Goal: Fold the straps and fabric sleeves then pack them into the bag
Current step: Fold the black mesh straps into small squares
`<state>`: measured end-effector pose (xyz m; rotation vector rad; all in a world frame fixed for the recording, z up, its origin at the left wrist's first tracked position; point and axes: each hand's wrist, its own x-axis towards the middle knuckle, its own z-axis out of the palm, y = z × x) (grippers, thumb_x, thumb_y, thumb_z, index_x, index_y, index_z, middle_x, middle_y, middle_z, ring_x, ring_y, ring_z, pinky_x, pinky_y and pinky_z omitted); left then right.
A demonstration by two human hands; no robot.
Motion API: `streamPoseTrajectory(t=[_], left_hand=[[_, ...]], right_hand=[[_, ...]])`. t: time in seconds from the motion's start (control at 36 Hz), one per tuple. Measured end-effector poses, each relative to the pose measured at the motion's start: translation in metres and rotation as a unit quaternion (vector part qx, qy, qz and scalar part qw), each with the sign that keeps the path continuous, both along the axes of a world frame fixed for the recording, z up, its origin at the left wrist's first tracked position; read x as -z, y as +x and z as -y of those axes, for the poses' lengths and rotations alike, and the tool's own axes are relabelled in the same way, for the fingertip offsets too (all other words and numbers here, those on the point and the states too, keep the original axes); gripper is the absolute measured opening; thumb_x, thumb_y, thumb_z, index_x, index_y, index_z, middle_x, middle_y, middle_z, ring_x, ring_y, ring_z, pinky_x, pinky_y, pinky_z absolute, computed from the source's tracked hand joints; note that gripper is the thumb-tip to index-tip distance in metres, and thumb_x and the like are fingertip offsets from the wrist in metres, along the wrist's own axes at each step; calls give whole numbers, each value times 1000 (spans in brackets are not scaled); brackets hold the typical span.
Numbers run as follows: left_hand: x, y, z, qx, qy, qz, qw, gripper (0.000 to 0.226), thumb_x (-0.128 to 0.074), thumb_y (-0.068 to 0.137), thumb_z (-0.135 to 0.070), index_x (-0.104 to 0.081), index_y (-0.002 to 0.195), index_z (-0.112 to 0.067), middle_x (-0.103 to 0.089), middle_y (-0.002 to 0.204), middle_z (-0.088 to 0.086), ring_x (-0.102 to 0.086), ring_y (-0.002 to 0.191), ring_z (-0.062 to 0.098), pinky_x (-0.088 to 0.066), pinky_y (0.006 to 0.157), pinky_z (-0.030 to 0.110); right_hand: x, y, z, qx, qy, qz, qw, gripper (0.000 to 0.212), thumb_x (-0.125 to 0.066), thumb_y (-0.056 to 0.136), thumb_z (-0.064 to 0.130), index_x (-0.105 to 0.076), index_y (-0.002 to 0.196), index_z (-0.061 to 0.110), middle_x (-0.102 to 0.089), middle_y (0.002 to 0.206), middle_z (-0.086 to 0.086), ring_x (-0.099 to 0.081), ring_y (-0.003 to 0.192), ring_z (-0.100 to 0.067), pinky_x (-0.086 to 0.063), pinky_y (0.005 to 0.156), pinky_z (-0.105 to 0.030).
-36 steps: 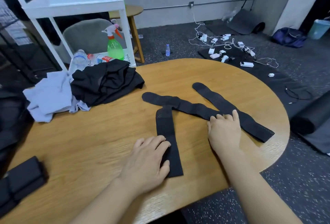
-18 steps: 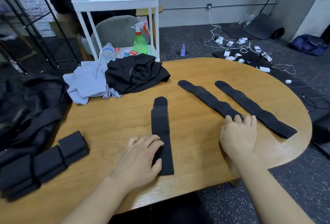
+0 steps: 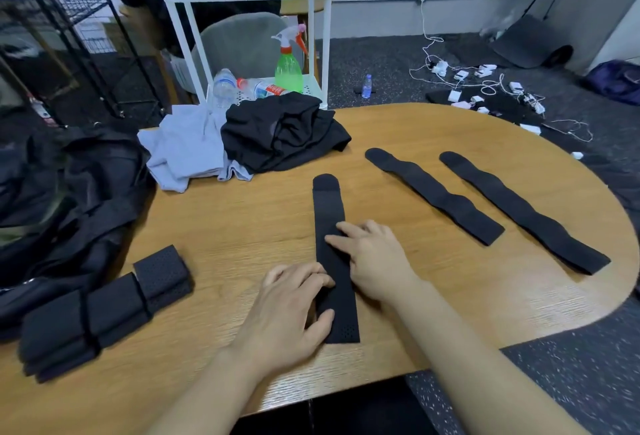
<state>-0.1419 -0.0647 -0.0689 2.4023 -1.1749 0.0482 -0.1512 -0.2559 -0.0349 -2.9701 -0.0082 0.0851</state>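
Hands meet on one black strap (image 3: 329,226) lying lengthwise near the front of the wooden tabletop (image 3: 242,226). The left hand (image 3: 294,310) rests on its near end, fingers relaxed, thumb on the fabric; the right hand (image 3: 374,258) presses straight fingers across its middle. Folded black sleeves (image 3: 104,310) sit at the left beside the open black bag (image 3: 69,209). Two more straps (image 3: 433,193) (image 3: 523,211) lie flat to the right. Farther back sit crumpled black (image 3: 280,131) and pale garments (image 3: 183,147).
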Motion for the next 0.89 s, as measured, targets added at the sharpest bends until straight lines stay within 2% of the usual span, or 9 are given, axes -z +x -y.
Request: streamPoseTrajectory(t=[0.19,0.33,0.39,0.47,0.58,0.64,0.69,0.78,0.89], left_hand=[[2,2,0,6,-15,1,1000,34,-52,86,-44,-58,115,-28,-51,121,-16,-45,118,0,-11,108,18],[2,2,-1,7,-16,-8,1000,33,-52,86,-45,-58,116,-29,-50,121,-18,-43,118,-2,-7,109,16],[1,1,-1,8,-15,-11,1000,34,-52,88,-44,-58,117,-29,-49,122,-18,-43,118,-1,-6,110,16],[2,0,-2,17,-24,-14,999,34,-45,94,-42,-59,121,-27,-52,125,-16,-43,120,0,-5,112,16],[5,3,-6,-7,-99,-50,994,39,-35,100,-39,-60,127,-27,-54,132,-17,-38,132,0,-13,114,26],[4,2,-11,-31,-145,-66,987,37,-36,99,-34,-60,127,-27,-53,133,-19,-38,132,-2,-16,114,28],[3,-2,-14,-32,-159,-64,985,38,-42,93,-27,-60,127,-26,-53,132,-20,-40,130,-1,-21,113,30],[2,-10,-15,4,-117,-59,991,55,-53,77,-27,-56,132,-25,-50,137,-18,-39,132,0,-22,113,31],[1,-16,-10,34,-11,-39,999,85,-58,67,-41,-39,147,-22,-39,150,-13,-34,138,5,-9,113,19]], right_hand=[[-11,35,3,27,-87,-18,996,54,-38,96,16,-36,146,37,-40,144,5,-35,122,-25,-27,95,-38],[-13,51,4,38,-103,-37,993,54,-40,97,16,-34,147,35,-38,146,3,-34,124,-25,-28,95,-38],[-12,51,6,56,-59,-53,995,56,-40,94,11,-37,146,32,-37,149,4,-34,126,-26,-29,96,-37],[-14,36,10,97,77,-21,992,62,-39,90,0,-39,146,27,-43,147,4,-31,131,-24,-27,102,-36],[-21,-3,6,146,210,60,965,63,-39,92,-5,-44,144,30,-48,120,10,-39,126,-15,-28,101,-22],[-20,-26,5,156,252,76,952,61,-42,91,-4,-49,140,32,-51,118,12,-44,121,-7,-30,101,-17],[-14,-52,5,163,296,68,939,61,-46,88,-5,-55,135,32,-56,117,17,-47,117,1,-33,105,-17],[-6,-86,4,142,345,52,926,63,-51,75,10,-56,134,33,-54,118,19,-50,118,2,-39,109,-26],[1,-105,-5,66,291,30,954,80,-55,67,22,-41,146,31,-44,138,23,-30,132,5,-25,112,-17]])
